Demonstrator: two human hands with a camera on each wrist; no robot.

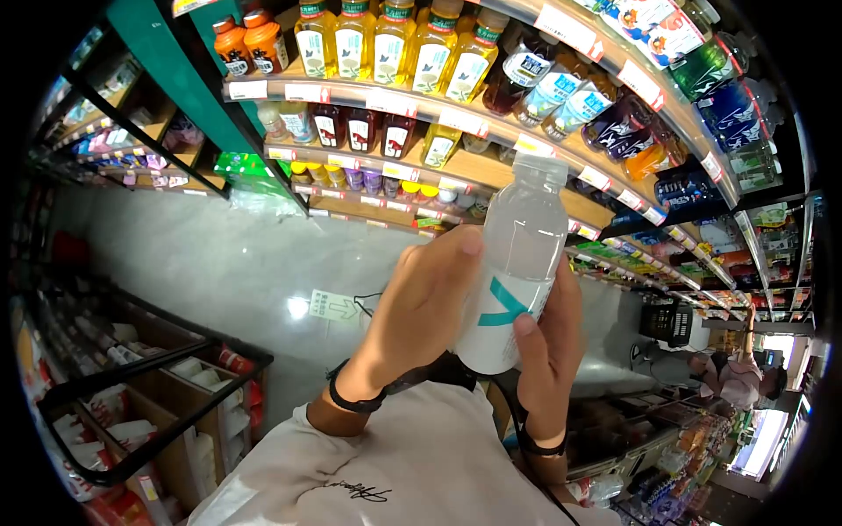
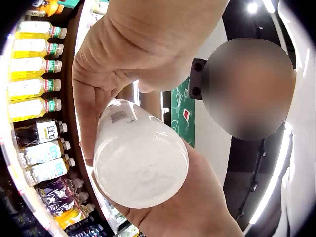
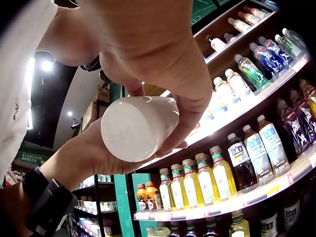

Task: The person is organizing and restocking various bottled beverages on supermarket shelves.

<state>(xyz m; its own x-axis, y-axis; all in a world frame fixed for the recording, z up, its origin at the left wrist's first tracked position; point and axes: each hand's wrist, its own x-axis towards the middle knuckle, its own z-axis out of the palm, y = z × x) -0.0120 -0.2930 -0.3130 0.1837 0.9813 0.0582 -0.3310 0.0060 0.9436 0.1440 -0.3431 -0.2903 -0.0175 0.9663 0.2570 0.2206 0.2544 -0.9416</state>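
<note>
Between both hands [image 1: 425, 302], a clear bottle [image 1: 516, 267]

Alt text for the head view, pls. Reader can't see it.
A left hand and a right hand hold a clear, white-labelled bottle in front of shop shelves lined with bottled drinks. Grey floor shows beyond.

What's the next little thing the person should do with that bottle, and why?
Maybe turn the bottle a little. The left hand and the right hand both hold it, so turning should be easy. The head view shows its teal mark, but a grey patch, perhaps print, shows only in the left wrist view; turning might bring it round.
</note>
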